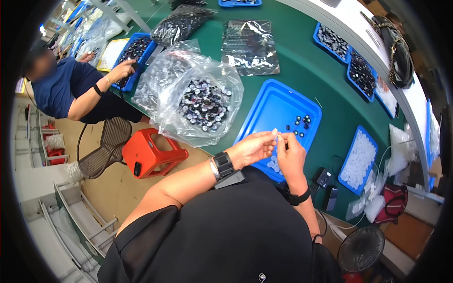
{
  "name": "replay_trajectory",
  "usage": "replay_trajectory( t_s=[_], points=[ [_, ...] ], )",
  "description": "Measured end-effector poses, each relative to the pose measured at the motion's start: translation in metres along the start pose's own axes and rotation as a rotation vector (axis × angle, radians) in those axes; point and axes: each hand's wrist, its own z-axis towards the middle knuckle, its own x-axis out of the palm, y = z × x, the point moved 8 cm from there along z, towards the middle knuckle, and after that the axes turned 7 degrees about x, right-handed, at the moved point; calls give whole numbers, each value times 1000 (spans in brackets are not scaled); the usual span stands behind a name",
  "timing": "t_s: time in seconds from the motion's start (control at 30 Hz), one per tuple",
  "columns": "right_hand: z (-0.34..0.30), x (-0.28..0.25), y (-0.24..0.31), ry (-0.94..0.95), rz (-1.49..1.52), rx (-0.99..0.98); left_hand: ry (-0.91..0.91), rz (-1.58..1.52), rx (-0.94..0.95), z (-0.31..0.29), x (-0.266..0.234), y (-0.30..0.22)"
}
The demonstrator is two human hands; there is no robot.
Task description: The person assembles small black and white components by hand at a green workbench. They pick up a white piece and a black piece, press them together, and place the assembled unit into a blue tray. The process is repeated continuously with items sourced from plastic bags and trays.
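Over a blue tray (257,111), my left hand (255,149) and my right hand (291,154) meet at the fingertips. Both hands are closed in a pinch; the small item between them, perhaps pale, is too small to make out. Several shiny dark round pieces (306,126) lie in the tray just beyond my right hand. A group of small whitish translucent pieces (274,164) rests in its near part, below my hands and partly hidden by them.
An open clear bag of dark and clear round pieces (205,104) lies left of the tray. Farther back is a flat black plastic packet (250,47). A blue tray of white pieces (358,160) sits right, near black adapters (323,177). Left are a red stool (151,153) and a co-worker (66,89).
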Motion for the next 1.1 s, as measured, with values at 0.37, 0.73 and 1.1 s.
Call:
replay_trajectory(
  t_s=[0.37,0.73,1.1],
  points=[
    [-7,6,-28,157,189,227,-56,5,4,0,-8,6],
    [-7,5,-16,161,212,218,-47,-109,-48,1,-12,11],
    [-7,5,-14,149,137,165,-32,-119,-59,3,-13,13]
  ],
)
